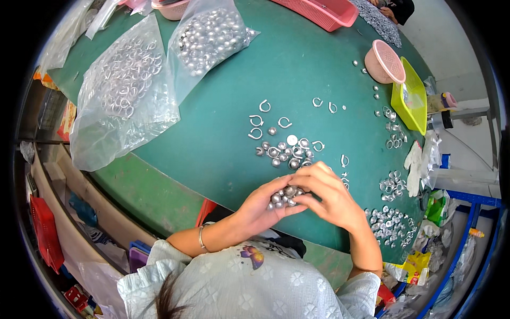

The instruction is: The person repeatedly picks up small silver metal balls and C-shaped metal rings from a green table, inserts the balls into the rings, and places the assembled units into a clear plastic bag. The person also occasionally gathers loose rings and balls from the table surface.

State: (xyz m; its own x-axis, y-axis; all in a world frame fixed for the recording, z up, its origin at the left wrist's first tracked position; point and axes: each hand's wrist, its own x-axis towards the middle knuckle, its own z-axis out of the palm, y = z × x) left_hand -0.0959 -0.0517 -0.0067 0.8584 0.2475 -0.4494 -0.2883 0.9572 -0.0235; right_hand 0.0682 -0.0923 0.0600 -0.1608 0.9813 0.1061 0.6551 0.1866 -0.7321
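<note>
Silver balls, in the head view, held in the cupped left hand, right hand half-curled against the same balls, hold on any one indeterminable, open rings beyond both hands, plastic bag farther left.

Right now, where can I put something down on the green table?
The green table is bare between the bag of rings and the loose metal pile, and between the bag of balls and long pink basket. It's crowded at that pile and down the right side, with metal heaps.
</note>
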